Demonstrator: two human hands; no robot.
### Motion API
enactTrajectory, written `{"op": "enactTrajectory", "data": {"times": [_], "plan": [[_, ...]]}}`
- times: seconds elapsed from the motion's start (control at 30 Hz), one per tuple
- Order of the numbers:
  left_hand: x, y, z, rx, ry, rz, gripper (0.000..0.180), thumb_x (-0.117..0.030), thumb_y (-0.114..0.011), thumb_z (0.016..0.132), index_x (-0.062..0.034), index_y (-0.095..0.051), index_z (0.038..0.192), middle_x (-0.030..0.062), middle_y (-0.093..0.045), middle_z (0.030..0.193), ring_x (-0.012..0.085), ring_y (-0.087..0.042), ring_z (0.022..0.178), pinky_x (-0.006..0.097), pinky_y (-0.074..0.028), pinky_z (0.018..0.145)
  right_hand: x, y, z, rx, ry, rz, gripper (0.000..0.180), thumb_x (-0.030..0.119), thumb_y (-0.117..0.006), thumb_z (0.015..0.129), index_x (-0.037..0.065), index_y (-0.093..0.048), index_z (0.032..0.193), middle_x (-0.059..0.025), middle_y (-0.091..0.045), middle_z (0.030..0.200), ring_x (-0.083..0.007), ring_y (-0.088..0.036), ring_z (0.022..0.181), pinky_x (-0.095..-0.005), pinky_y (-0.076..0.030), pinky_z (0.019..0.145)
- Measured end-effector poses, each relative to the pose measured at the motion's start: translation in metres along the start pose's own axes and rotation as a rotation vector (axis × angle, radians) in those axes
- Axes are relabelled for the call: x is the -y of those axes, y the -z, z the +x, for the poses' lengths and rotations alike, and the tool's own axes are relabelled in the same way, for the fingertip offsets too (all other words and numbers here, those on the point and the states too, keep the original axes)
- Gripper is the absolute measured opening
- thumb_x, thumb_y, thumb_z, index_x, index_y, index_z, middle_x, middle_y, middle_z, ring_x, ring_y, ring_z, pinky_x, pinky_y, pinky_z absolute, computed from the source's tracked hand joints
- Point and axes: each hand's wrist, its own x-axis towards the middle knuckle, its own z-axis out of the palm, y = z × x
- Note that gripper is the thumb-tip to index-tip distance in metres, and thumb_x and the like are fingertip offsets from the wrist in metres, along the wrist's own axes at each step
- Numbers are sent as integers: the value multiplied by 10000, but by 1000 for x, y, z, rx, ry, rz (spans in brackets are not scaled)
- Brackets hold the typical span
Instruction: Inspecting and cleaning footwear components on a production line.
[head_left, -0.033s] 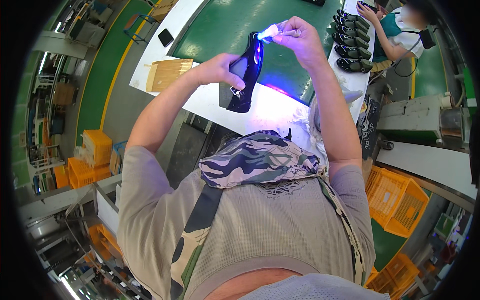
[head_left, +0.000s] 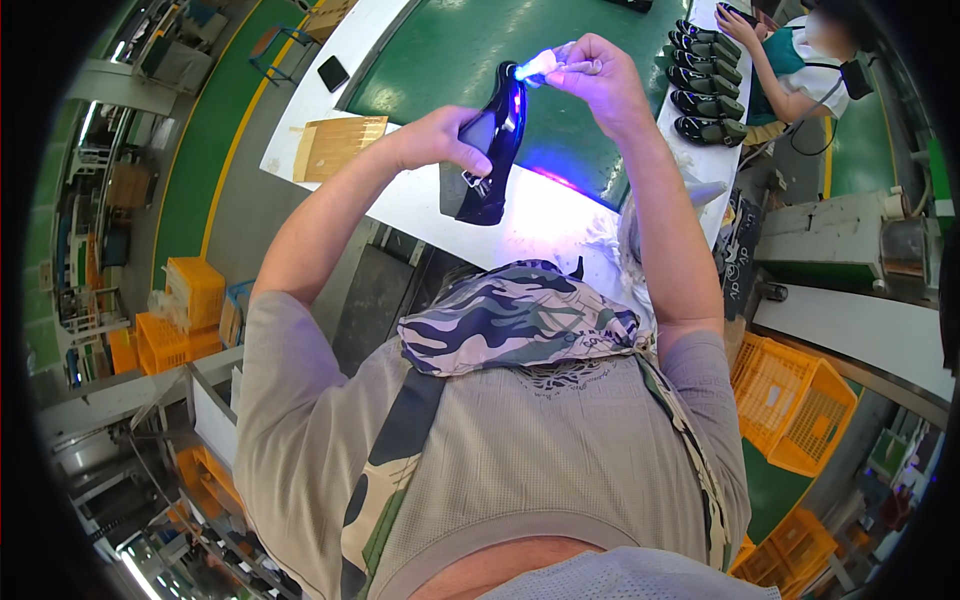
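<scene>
Your left hand point(head_left: 435, 140) grips shiny black shoe point(head_left: 492, 150) over white table point(head_left: 420, 205). Your right hand point(head_left: 595, 80) pinches small glowing blue light point(head_left: 535, 68), tip touching shoe.

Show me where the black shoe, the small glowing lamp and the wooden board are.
black shoe point(head_left: 492, 150), head view, on its glossy side.
small glowing lamp point(head_left: 535, 67), head view, on its lit tip.
wooden board point(head_left: 338, 143), head view, on its top face.
</scene>
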Motion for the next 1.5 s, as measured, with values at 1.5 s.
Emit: {"op": "enactTrajectory", "data": {"times": [1.5], "plan": [[45, -200, -94, -507, 82, -1584, 340, -310, -548, 983, -54, -601, 1201, 146, -681, 1126, 279, -684, 1011, 461, -521, 976, 1, -34, -130, 524, -88, 102, 281, -32, -772, 760, 64, -510, 793, -142, -634, 1023, -149, -584, 932, -274, -491, 765]]}}
